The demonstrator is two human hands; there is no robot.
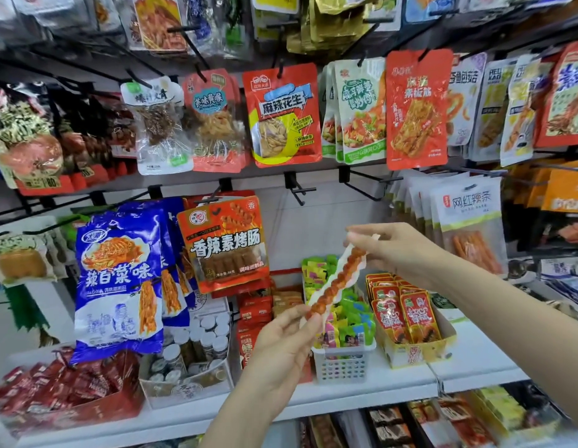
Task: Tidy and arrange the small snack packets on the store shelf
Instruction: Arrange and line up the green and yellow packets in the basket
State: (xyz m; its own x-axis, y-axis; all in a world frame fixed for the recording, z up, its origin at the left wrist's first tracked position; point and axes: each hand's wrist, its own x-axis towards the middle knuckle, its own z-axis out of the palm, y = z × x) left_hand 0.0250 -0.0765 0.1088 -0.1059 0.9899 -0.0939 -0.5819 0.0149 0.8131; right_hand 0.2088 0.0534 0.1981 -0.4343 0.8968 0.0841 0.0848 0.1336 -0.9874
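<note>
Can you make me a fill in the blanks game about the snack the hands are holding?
1. The long snack stick is held by ____ hands.
2. The right hand pinches its ____ end.
3. The white basket sits on the ____.
4. The big noodle bag beside the red bag is ____.

Missing words: two; top; shelf; blue

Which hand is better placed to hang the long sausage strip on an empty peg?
Right, probably. The right hand pinches the top end of the strip, just below the bare pegs. The left hand holds the bottom end, lower and farther away.
</note>
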